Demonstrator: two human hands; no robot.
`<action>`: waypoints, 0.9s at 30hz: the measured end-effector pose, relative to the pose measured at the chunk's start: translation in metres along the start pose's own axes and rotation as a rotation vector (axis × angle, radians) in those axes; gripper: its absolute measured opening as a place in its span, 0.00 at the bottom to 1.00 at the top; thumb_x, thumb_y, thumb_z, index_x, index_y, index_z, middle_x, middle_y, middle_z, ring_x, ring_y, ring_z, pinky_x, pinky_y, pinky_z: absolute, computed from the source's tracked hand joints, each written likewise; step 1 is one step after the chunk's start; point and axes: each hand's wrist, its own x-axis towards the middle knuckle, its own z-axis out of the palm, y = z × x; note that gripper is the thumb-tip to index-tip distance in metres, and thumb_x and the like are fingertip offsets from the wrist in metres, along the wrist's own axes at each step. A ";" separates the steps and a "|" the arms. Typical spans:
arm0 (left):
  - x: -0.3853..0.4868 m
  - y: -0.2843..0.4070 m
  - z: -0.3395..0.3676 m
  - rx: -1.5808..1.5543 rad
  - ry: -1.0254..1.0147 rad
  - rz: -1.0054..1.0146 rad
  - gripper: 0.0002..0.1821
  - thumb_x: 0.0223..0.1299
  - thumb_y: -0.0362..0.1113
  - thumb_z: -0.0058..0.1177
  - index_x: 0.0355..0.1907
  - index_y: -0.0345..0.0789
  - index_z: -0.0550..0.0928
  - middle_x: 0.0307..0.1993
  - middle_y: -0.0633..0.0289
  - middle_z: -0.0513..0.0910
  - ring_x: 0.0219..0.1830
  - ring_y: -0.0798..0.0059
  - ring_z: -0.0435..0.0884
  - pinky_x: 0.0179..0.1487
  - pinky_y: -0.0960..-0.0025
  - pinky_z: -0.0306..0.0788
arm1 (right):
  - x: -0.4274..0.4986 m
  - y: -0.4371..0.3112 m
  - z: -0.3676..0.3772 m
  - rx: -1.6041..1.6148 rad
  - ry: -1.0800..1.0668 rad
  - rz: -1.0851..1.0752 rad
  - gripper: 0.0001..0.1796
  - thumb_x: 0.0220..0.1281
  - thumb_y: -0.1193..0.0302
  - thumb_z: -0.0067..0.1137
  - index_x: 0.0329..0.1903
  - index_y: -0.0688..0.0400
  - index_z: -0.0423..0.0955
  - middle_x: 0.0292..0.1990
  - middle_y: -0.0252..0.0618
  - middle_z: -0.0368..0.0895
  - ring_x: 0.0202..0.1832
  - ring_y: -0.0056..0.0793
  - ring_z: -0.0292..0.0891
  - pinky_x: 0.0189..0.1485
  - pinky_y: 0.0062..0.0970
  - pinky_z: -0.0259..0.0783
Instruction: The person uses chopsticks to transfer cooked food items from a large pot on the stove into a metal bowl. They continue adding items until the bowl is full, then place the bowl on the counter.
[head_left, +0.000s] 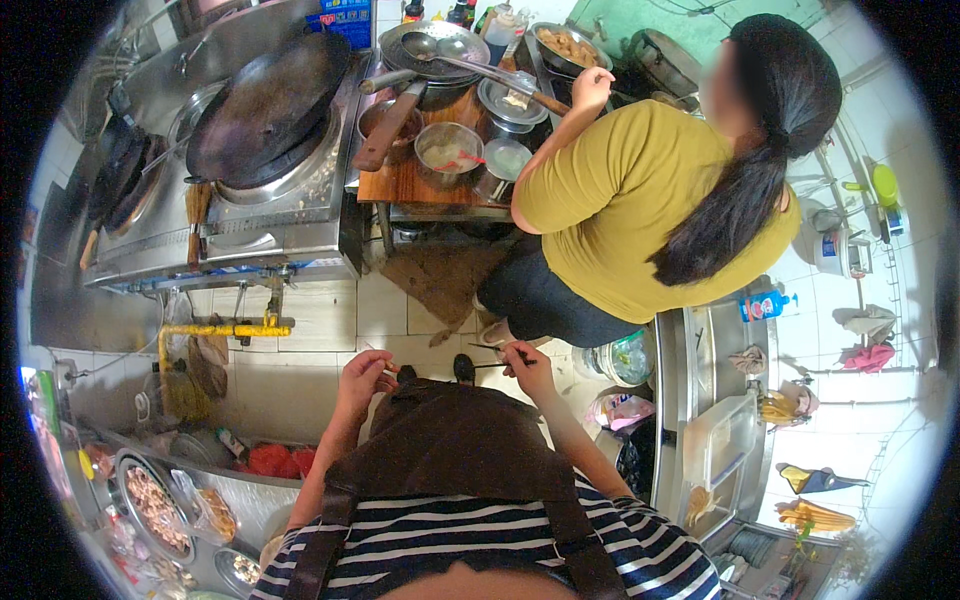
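My left hand (369, 377) is raised before the brown apron (465, 442), its fingertips pinched together around something small that I cannot make out. My right hand (527, 367) holds a pair of dark chopsticks (491, 365) whose tips are spread and point left, towards my left hand. Both hands are over the tiled floor, apart from each other. Ahead, a wooden side table (390, 187) carries steel pots, among them one with pale contents and a red spoon (452, 163). A large black wok (270, 112) sits on the steel stove at the upper left.
A person in a mustard top (652, 202) stands close ahead on the right, by the pots. A yellow gas pipe (225, 330) runs below the stove (225, 247). Bowls of chopped food (156, 510) stand at lower left. A steel sink counter (675, 420) runs along the right.
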 end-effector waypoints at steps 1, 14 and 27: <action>0.000 -0.003 -0.002 -0.010 0.002 0.009 0.10 0.64 0.32 0.42 0.44 0.31 0.74 0.34 0.56 0.80 0.25 0.75 0.79 0.28 0.77 0.72 | -0.001 -0.001 0.001 -0.003 -0.005 0.006 0.10 0.63 0.68 0.52 0.39 0.62 0.74 0.25 0.33 0.76 0.23 0.17 0.73 0.27 0.17 0.69; -0.016 0.007 -0.004 -0.067 -0.060 0.070 0.13 0.63 0.32 0.42 0.47 0.31 0.74 0.37 0.55 0.80 0.27 0.73 0.79 0.31 0.74 0.73 | -0.006 0.000 0.017 -0.021 -0.021 -0.017 0.10 0.64 0.68 0.50 0.40 0.62 0.74 0.27 0.34 0.77 0.24 0.18 0.73 0.27 0.16 0.69; -0.109 0.164 0.055 -0.211 -0.673 0.696 0.23 0.59 0.29 0.45 0.59 0.29 0.65 0.51 0.41 0.72 0.32 0.58 0.81 0.40 0.63 0.75 | 0.001 -0.017 0.026 0.003 -0.001 -0.053 0.09 0.64 0.69 0.51 0.38 0.62 0.75 0.26 0.34 0.76 0.23 0.17 0.72 0.26 0.17 0.70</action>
